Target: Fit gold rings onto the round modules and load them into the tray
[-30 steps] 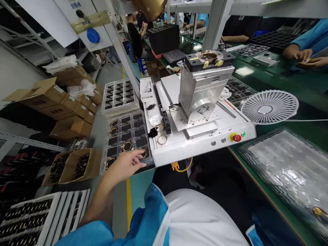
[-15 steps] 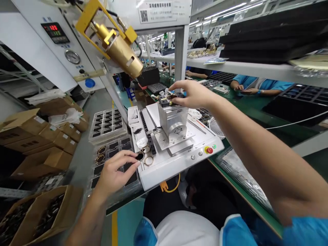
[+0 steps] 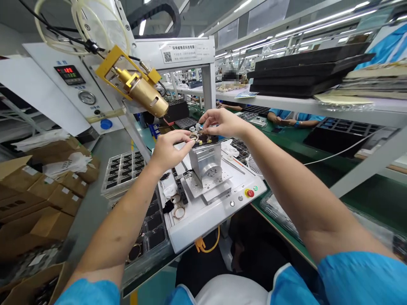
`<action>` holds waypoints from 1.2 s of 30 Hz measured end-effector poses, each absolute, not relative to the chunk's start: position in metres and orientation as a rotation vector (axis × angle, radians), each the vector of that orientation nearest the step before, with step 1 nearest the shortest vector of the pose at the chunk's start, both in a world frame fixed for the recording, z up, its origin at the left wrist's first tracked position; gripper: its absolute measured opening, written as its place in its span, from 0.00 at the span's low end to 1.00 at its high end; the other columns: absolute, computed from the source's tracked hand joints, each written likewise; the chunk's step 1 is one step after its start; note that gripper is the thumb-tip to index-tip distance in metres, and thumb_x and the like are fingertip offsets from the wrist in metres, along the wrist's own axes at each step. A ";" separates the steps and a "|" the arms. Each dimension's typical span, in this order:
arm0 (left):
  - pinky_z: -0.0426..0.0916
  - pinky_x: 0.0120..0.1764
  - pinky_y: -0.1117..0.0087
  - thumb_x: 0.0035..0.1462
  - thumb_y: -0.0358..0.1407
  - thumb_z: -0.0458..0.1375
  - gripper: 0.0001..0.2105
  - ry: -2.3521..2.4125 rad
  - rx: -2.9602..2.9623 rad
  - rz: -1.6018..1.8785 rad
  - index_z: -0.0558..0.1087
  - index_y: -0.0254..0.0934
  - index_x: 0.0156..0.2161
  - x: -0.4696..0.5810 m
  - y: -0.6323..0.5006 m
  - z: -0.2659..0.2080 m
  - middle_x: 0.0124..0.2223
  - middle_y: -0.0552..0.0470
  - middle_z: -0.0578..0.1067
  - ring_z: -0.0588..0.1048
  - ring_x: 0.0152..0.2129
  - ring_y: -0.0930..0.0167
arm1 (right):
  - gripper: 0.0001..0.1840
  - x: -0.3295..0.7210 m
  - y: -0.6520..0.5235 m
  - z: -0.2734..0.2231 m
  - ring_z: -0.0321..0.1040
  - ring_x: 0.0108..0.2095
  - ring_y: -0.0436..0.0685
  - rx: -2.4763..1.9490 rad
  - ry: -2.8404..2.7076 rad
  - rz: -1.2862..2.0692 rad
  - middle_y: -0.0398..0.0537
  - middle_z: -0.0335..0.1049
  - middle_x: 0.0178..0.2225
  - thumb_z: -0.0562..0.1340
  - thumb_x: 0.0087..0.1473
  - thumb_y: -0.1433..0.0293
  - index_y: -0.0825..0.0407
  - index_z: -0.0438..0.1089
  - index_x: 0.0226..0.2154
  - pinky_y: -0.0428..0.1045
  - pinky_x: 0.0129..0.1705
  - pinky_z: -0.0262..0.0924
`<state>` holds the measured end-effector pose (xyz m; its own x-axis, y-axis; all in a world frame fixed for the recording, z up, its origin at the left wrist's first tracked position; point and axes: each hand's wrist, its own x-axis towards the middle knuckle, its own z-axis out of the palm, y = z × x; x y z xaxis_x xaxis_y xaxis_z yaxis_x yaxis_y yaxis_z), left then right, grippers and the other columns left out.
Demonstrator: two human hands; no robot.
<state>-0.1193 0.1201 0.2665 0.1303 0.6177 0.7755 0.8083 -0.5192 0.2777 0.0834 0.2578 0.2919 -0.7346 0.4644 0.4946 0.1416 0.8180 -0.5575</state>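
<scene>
My left hand is at the left edge of the black fixture on the metal block. Its thumb and fingers pinch a thin round metal ring. Over the same fixture, my right hand has its fingertips drawn together; whatever lies between them is too small to make out. Small yellow and white parts of the fixture show between the hands. Lower left on the white machine base, another gold-rimmed ring lies beside a black piece.
A gold dispensing head hangs at upper left, close above the left hand. On the base's front are a red stop button and grey buttons. Clear trays stand left. Tweezers lie right. A co-worker's hands show beyond.
My left hand has moved from the rings at the lower left up to the fixture. My right hand stays at the fixture, its fingers now closer together. The camera view has shifted.
</scene>
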 end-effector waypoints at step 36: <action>0.57 0.68 0.47 0.60 0.59 0.56 0.32 -1.514 -2.385 -1.009 0.72 0.37 0.59 -0.103 0.144 0.247 0.68 0.40 0.68 0.65 0.67 0.53 | 0.47 0.255 0.145 0.035 0.73 0.35 0.58 -1.485 -1.988 1.074 0.50 0.75 0.39 0.68 0.52 0.70 0.56 0.52 0.71 0.54 0.42 0.68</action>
<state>-0.1027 0.1436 0.2467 0.2679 0.7510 0.6036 0.8461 -0.4830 0.2254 0.2553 0.1451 0.0347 -0.3310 0.9379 -0.1041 0.6008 0.1244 -0.7896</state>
